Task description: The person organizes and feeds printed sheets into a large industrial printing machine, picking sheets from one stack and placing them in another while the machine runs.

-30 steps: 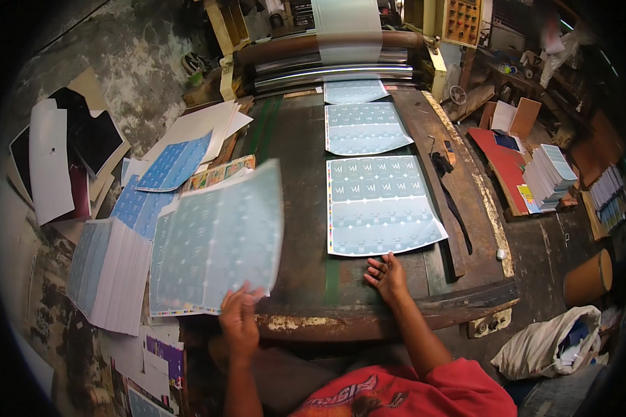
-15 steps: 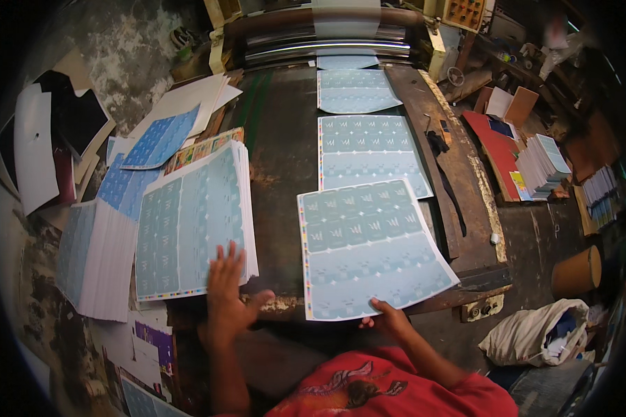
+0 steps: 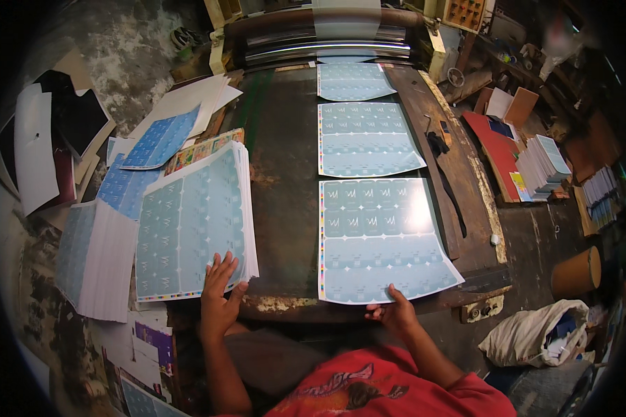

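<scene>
My left hand (image 3: 219, 295) lies flat, fingers spread, on the near edge of a thick stack of pale blue printed sheets (image 3: 191, 222) at the table's left side. My right hand (image 3: 394, 313) pinches the near edge of a single blue printed sheet (image 3: 379, 236) lying on the dark metal table (image 3: 285, 187). Two more sheets of the same print (image 3: 365, 137) (image 3: 353, 81) lie in a line behind it, leading back to the machine's rollers (image 3: 327, 42).
Further piles of blue and white sheets (image 3: 97, 257) and dark cards (image 3: 62, 132) lie on the floor at left. A black tool (image 3: 444, 167) rests along the table's right rail. Red boards and paper stacks (image 3: 528, 163), a cardboard tube (image 3: 577, 271) and a white sack (image 3: 535, 333) sit at right.
My left hand laid the lifted sheet down onto the left stack and now presses it flat. My right hand drew the nearest sheet toward the table's front edge and holds it there.
</scene>
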Available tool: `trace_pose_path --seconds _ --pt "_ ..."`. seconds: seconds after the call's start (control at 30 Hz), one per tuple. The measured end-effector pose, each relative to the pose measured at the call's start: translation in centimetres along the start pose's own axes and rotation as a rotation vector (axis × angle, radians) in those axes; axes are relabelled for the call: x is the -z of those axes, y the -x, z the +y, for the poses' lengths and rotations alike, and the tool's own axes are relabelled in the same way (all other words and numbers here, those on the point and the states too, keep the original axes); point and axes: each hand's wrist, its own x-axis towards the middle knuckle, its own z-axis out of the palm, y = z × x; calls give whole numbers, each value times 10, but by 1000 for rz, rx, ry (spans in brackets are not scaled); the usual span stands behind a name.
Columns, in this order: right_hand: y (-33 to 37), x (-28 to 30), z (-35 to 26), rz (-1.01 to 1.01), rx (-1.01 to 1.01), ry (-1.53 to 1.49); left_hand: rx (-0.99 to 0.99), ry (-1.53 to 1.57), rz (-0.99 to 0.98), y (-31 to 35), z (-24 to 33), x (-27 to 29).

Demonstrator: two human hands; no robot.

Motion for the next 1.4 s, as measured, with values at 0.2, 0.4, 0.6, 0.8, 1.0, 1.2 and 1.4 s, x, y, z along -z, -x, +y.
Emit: trace_pose_path --seconds 0.2,0.4,0.6,0.8,1.0,1.2,1.4 --pt "-39 -14 -20 -3 77 2 23 46 16 0 2 2" --pt "-76 -27 -34 39 173 -19 54 69 21 0 6 1" --pt "-112 -28 -35 78 228 -85 187 266 76 0 -3 -1" --pt "-97 -43 -20 215 319 -87 234 589 506 4 8 3" --pt "-33 -78 -39 -247 251 150 -204 292 -61 13 46 -11" --pt "-18 -62 -28 -93 160 174 -341 20 -324 16 76 -14" --pt "3 8 14 -4 84 231 -116 -321 -86 -13 25 -2"
